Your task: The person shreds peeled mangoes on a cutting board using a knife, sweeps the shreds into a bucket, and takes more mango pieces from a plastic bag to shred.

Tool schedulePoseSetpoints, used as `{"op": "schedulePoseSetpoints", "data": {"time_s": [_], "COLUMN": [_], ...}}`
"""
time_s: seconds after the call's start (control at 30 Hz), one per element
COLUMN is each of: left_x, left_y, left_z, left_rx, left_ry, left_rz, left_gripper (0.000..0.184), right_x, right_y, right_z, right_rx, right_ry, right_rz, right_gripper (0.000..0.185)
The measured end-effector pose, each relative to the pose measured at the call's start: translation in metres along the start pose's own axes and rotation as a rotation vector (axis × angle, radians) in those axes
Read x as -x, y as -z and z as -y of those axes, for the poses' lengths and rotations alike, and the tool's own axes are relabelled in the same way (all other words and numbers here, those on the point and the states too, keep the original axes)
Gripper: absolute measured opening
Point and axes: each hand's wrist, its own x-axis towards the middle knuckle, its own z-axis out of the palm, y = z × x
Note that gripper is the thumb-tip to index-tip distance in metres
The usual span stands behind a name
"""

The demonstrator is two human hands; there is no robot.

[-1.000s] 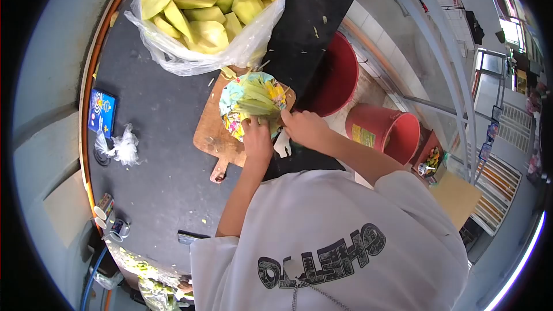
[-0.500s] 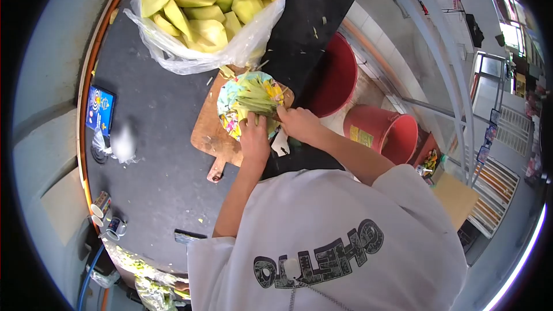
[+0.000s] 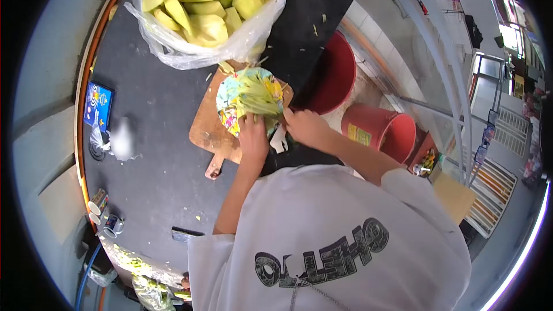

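A patterned, brightly coloured cloth [image 3: 227, 89] lies on a wooden cutting board [image 3: 207, 129], with thin green-yellow strips [image 3: 257, 95] heaped on it. My left hand [image 3: 253, 132] presses its bent fingers against the near edge of the strips. Just to the right, my right hand [image 3: 305, 128] is closed at the strips' right end; a dark, thin thing seems to show at its fingertips, too small to make out. Beyond the board stands a clear plastic bag [image 3: 173, 57] full of peeled yellow-green pieces [image 3: 207, 29].
Two red buckets, one [image 3: 340, 75] beside the table and one [image 3: 374, 129] farther right, stand low. On the black table [image 3: 155, 196] are a blue box [image 3: 98, 104], crumpled plastic [image 3: 122, 138], cups [image 3: 113, 226] and a phone [image 3: 187, 234].
The view has shifted slightly, moving the board and table items a little in the picture. Both hands stay at the strips, with small shifts of the fingers.
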Motion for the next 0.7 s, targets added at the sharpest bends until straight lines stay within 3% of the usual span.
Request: {"op": "schedulePoseSetpoints", "data": {"time_s": [0.2,0.27,0.47,0.57,0.7], "left_x": [-0.004,-0.002,-0.005,-0.002,-0.007], "left_y": [-0.002,-0.015,0.006,-0.009,-0.001], "left_z": [0.000,0.008,-0.001,0.008,0.002], "left_rx": [0.048,-0.002,0.066,0.061,0.071], "left_ry": [0.031,-0.037,0.031,-0.005,0.006], "left_rz": [0.024,-0.105,-0.005,-0.082,-0.099], "left_gripper": [0.036,0.054,0.038,0.038,0.038], "right_x": [0.004,0.011,-0.005,0.010,-0.012], "right_y": [0.003,0.006,-0.012,0.014,-0.013], "right_z": [0.005,0.006,0.003,0.013,-0.006], "right_rx": [0.029,-0.013,0.008,0.003,-0.006], "right_ry": [0.002,0.001,-0.003,-0.059,-0.024], "right_rz": [-0.046,0.015,-0.059,0.053,-0.017], "right_gripper": [0.029,0.027,0.025,0.024,0.024]}}
